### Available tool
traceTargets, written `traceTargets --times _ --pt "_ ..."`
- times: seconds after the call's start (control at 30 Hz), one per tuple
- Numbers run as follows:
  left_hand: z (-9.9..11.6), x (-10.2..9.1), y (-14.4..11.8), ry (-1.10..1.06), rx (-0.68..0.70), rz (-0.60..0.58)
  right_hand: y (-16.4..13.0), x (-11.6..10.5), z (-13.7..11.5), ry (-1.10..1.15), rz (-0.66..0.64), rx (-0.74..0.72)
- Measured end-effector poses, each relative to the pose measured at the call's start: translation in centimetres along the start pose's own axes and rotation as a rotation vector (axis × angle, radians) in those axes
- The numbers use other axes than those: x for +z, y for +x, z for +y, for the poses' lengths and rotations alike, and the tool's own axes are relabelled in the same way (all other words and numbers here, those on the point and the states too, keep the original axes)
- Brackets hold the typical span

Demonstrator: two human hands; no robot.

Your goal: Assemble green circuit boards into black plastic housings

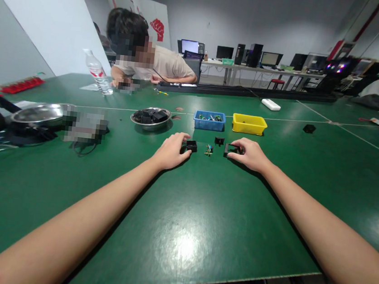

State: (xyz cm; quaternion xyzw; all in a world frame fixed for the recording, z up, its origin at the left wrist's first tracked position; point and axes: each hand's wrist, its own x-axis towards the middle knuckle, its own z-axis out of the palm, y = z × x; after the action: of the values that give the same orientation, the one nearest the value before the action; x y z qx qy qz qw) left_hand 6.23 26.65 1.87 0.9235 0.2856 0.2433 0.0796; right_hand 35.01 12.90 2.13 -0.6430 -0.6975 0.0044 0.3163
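Note:
My left hand (171, 150) rests on the green table (180, 223) with its fingers closed around a small black plastic part (191, 146). My right hand (248, 153) grips another black plastic part (229, 150) at its left end. Between the two hands lies a small cluster of coloured wired pieces (208, 150), and just behind it stands a third little black part (219, 141). Both forearms stretch out from the near edge of the table.
Behind the hands stand a blue bin (209, 120) of small components, a yellow bin (249, 124) and a steel bowl (150, 117) of black parts. At left are another steel bowl (40, 113) and a water bottle (96, 73). A person (144, 57) leans over the far side.

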Motion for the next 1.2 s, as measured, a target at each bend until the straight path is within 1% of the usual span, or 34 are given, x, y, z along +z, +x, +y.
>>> traceTargets --times 0.07,0.13,0.17,0.23,0.3,0.4,0.63,0.8,0.97,1.1,1.2 --pt "0.8 -0.3 -0.2 0.009 0.052 0.044 -0.1 0.0 -1.0 0.035 0.069 -0.058" --pt "2.0 -0.6 -0.5 0.002 0.146 0.072 -0.2 0.3 -2.4 0.082 0.121 -0.134" --pt "2.7 -0.7 -0.7 -0.007 0.2 0.075 -0.4 0.6 -3.2 0.108 0.129 -0.173" --pt "3.9 -0.7 -0.9 -0.016 0.304 0.037 -0.6 1.3 -4.6 0.148 0.099 -0.248" --pt "4.7 -0.5 -1.1 -0.022 0.364 -0.003 -0.8 1.9 -5.5 0.169 0.075 -0.301" --pt "4.7 -0.3 -1.0 0.006 0.37 0.016 -0.9 2.3 -5.9 0.172 0.075 -0.32" --pt "3.6 -0.3 -0.8 -0.008 0.369 0.086 -0.6 2.0 -4.5 0.105 0.093 -0.331" --pt "3.6 -0.3 -0.8 -0.024 0.367 0.082 -0.6 2.0 -3.9 0.118 0.079 -0.258" --pt "3.5 -0.4 -0.8 -0.032 0.347 0.076 -0.7 2.0 -4.2 0.193 0.024 -0.163" --pt "3.4 -0.4 -0.7 -0.057 0.323 0.098 -0.7 2.0 -4.4 0.24 0.023 -0.108" --pt "3.4 -0.4 -0.7 -0.053 0.314 0.091 -0.7 2.0 -4.5 0.251 0.024 -0.091"
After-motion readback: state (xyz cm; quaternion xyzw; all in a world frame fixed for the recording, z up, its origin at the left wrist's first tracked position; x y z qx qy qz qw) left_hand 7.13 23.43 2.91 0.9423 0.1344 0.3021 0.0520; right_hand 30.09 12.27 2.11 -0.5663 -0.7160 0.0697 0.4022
